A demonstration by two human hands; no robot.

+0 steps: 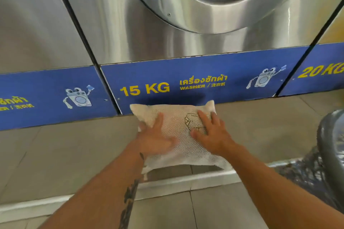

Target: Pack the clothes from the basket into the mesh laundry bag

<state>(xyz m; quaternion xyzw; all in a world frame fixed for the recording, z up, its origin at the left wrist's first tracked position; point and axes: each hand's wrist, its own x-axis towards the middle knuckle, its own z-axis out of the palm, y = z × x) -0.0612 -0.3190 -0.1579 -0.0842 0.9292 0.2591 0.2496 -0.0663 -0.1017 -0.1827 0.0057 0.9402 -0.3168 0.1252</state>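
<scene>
A white mesh laundry bag [178, 122], stuffed full and pillow-shaped, lies on the tiled floor in front of the 15 KG washer. A dark line drawing shows through its mesh on the right side. My left hand [156, 139] lies flat on the bag's left half, fingers straight and spread. On the right half rests my right hand [210, 132], also flat with spread fingers. At the right edge of the view stands a grey laundry basket [327, 154], only partly seen; its contents are hidden.
A steel washing machine [167, 33] with a round door stands right behind the bag, with a blue base panel [186, 82]. More machines flank it on both sides. A pale raised floor strip [186, 178] runs under the bag's near edge.
</scene>
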